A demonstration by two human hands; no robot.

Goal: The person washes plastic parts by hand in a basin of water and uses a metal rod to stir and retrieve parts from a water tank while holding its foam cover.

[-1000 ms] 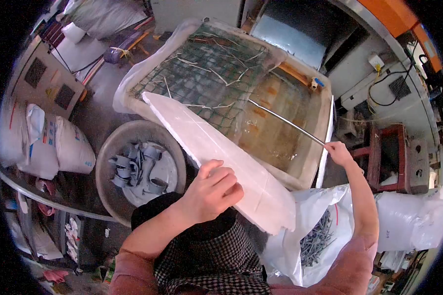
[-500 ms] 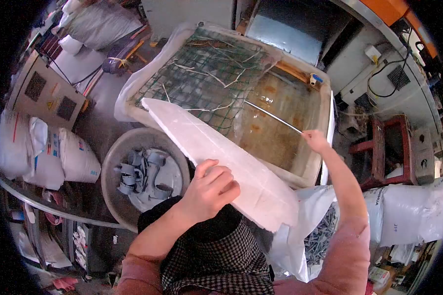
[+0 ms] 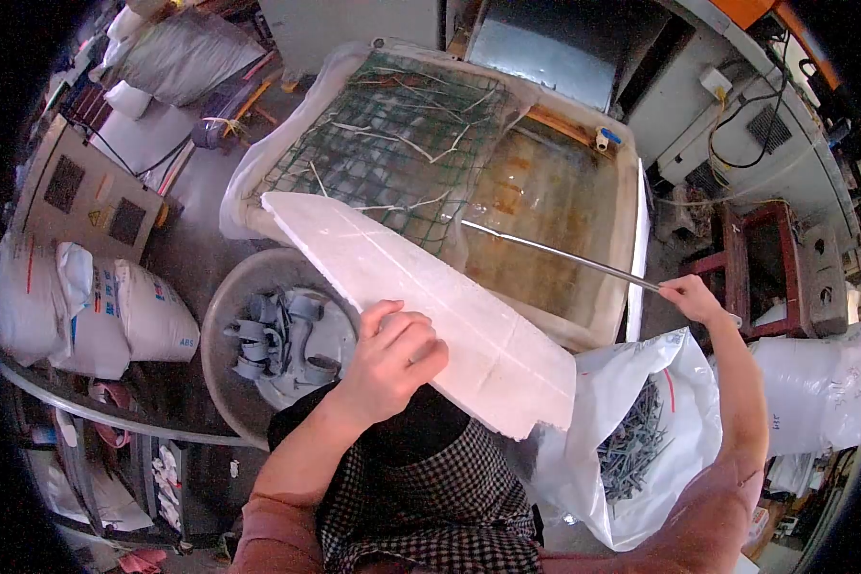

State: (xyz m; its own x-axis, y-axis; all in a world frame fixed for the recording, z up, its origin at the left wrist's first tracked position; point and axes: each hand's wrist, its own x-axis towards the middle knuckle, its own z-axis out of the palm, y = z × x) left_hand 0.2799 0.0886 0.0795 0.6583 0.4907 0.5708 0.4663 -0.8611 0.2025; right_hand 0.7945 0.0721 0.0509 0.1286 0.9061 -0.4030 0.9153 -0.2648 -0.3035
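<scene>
My left hand (image 3: 392, 359) is closed on the near edge of a long white foam board (image 3: 430, 306), which slants across the front of a water tub (image 3: 584, 333). A thin metal rod (image 3: 564, 254) is gripped at its near end by my right hand (image 3: 694, 298), beyond the tub's right rim. The rod's far end reaches over the murky water beside a green net (image 3: 383, 124). White strips lie on the net, which covers the tub's left part.
A round bin (image 3: 222, 316) with grey plastic parts stands at left. At lower right is an open white bag (image 3: 679, 430) of dark thin scraps. Filled sacks (image 3: 153, 316) stand far left, a red-brown frame (image 3: 789, 268) at right, and a blue-handled valve (image 3: 605, 139) at the tub's corner.
My right hand first moved left, then back right and a little down, drawing the rod along with it. The foam board, still in my left hand, has shifted slightly left in view.
</scene>
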